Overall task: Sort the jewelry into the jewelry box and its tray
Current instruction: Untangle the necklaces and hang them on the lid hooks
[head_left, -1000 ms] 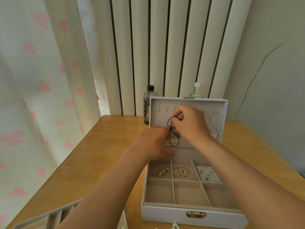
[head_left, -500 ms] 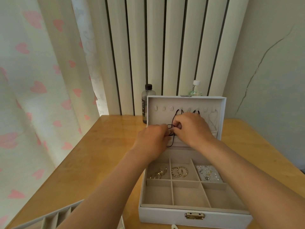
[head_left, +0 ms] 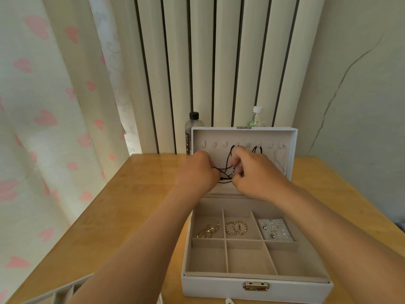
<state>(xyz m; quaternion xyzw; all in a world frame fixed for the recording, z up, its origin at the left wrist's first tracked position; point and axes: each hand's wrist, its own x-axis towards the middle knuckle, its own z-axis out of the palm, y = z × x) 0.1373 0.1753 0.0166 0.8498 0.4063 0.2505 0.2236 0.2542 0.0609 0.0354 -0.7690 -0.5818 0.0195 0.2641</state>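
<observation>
Centre of frame: white jewelry box [head_left: 219, 288] sits on a wooden table [head_left: 131, 205]. Its lid [head_left: 219, 137] stands upright at the back.

A row of small hooks [head_left: 213, 144] runs across the inside of the lid. A black cord necklace [head_left: 229, 159] hangs from hooks near the middle of the row, and its strands drop into the gap between the two hands.

Left hand [head_left: 197, 172]: in front of the lid's left half, fingers curled, pinching the black cord at its right edge.

Right hand [head_left: 256, 174]: just right of it, fingers curled in, pinching the same cord. A small metal ring [head_left: 232, 172] shows at its fingertips. The hands sit near each other; contact cannot be judged.

A pale thin chain [head_left: 281, 160] hangs at the lid's right end.

Box base, six beige compartments:
- Back left: plain gold hoop earrings [head_left: 208, 231].
- Back middle: twisted gold hoops [head_left: 236, 228].
- Back right: a white card of small studs [head_left: 275, 230].

A gold clasp [head_left: 255, 286] sits on the front wall.

Lower left corner: part of the removable tray [head_left: 63, 292] with dividers, on the table edge.

Behind the box: a dark-capped bottle [head_left: 194, 128] at the lid's left corner and a white-capped bottle [head_left: 256, 118] above its top edge.

A ribbed radiator [head_left: 219, 62] fills the upper centre, a heart-print curtain [head_left: 43, 106] the left, and a cracked wall [head_left: 361, 95] the right.
</observation>
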